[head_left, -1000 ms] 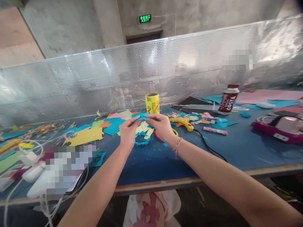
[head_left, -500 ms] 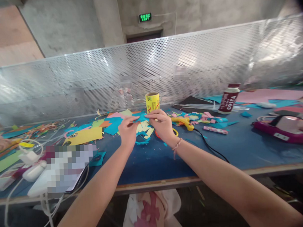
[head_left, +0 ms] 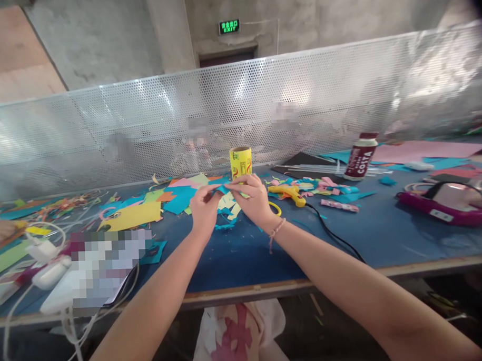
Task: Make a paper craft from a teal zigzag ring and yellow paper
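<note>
Between the fingertips of both hands is a small piece of blue paper (head_left: 223, 188), partly hidden by the fingers. My left hand (head_left: 204, 205) pinches its left side. My right hand (head_left: 252, 198) grips the other side, close to the left fingertips. Beyond the hands stands an upright yellow roll (head_left: 240, 160) with a hollow top. Blue and yellow paper scraps (head_left: 226, 224) lie on the table beneath the hands. Just right of my right hand lies a yellow glue gun (head_left: 289, 193) with a black cord.
A yellow paper sheet (head_left: 133, 217) and white chargers with cables (head_left: 50, 269) lie at left. To the right are a Costa bottle (head_left: 361, 156) and a purple power strip (head_left: 442, 209). A perforated metal screen (head_left: 152, 131) lines the back. Another person's hand (head_left: 1, 230) shows at far left.
My right fingertips have moved left, nearer the left ones, so less of the blue paper shows. The view has shifted slightly; the things on the table stay put.
</note>
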A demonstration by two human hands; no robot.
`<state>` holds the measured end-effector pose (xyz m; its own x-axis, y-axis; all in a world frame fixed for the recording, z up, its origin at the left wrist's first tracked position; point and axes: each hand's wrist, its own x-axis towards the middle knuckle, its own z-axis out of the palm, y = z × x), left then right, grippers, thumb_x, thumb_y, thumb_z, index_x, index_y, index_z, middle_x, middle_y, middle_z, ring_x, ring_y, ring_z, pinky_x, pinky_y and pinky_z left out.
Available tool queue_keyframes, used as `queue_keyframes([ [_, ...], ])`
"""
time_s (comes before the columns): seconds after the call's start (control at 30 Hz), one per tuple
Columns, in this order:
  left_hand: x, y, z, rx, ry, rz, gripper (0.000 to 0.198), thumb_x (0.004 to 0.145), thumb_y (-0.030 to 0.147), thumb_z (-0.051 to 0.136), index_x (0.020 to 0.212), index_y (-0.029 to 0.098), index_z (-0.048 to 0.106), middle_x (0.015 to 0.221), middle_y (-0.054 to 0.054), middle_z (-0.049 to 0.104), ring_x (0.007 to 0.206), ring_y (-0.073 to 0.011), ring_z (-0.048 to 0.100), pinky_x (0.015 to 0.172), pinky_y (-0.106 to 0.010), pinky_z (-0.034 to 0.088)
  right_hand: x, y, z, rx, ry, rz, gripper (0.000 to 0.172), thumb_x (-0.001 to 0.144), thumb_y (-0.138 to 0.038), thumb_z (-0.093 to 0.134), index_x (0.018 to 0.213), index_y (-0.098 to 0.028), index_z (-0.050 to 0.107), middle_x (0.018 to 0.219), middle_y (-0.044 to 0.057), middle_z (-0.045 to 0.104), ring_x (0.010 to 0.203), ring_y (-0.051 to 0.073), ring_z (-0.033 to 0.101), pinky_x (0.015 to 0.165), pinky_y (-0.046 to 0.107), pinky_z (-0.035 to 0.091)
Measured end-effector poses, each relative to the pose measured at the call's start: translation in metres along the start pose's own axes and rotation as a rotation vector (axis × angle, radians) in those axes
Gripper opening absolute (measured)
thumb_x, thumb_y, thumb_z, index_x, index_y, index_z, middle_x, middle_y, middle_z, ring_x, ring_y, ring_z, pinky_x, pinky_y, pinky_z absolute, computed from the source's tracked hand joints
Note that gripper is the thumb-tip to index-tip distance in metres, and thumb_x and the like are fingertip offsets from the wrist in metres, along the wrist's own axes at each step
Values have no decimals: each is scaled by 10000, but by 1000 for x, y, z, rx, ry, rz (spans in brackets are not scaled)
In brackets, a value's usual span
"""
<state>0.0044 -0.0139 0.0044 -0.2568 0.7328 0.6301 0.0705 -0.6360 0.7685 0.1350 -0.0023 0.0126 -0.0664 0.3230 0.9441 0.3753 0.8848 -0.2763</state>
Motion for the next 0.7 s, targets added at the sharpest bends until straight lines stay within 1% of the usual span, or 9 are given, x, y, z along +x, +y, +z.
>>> queue_keyframes([
  [0.07,2,-1,0,-53,-1,-49,178,670,265,624,825,189,669,755,-18,652,712,-151,615,707,-305,492,1,1,-1,18,-36,21,237,747,-121,523,832,-275,682,862,23,592,847,158,541,810,362,436],
  [0.13,3,-1,-1,-78,12,-67,189,666,271,630,827,177,665,719,-18,651,701,-154,621,699,-302,493,3,2,-3,82,-31,133,242,743,-132,507,875,-262,662,900,31,550,857,157,524,769,340,445],
  [0.2,5,-2,-3,-38,13,-45,182,663,257,632,820,173,668,711,-21,652,687,-149,615,687,-291,488,4,3,-4,198,-12,330,182,758,-204,505,877,-240,639,871,28,525,785,142,520,671,299,453],
  [0.27,6,-2,-5,29,2,4,160,669,216,613,812,179,676,747,-26,660,687,-142,606,683,-285,482,5,4,-4,387,-28,570,154,771,-324,512,844,-222,602,764,7,518,670,120,513,573,263,438],
  [0.33,8,-3,-7,76,-13,61,171,674,154,575,804,193,680,807,-28,666,734,-144,605,711,-289,477,6,2,-3,607,-100,778,223,746,-426,538,792,-209,556,660,-15,515,592,108,512,530,249,430],
  [0.4,9,-5,-10,93,-26,114,212,665,102,543,787,205,682,858,-27,665,817,-155,602,756,-303,471,6,0,-1,765,-195,904,283,699,-466,587,721,-190,527,616,-11,536,580,113,537,536,253,442],
  [0.47,11,-7,-12,117,-37,146,246,651,72,524,767,217,686,900,-26,655,883,-164,588,785,-316,465,6,-2,1,822,-251,955,299,637,-439,656,661,-173,522,602,-3,553,589,119,560,564,259,457],
  [0.57,13,-11,-13,152,-51,145,254,645,72,520,751,226,692,929,-27,636,889,-165,576,777,-316,465,5,-2,3,823,-238,943,281,552,-357,728,656,-166,551,599,-26,548,566,96,553,588,252,466],
  [0.7,13,-14,-12,101,-88,80,207,653,112,535,755,205,690,877,-23,645,840,-158,582,757,-295,460,5,3,4,796,-215,904,237,564,-326,715,651,-161,567,617,-34,553,540,63,523,593,231,470],
])
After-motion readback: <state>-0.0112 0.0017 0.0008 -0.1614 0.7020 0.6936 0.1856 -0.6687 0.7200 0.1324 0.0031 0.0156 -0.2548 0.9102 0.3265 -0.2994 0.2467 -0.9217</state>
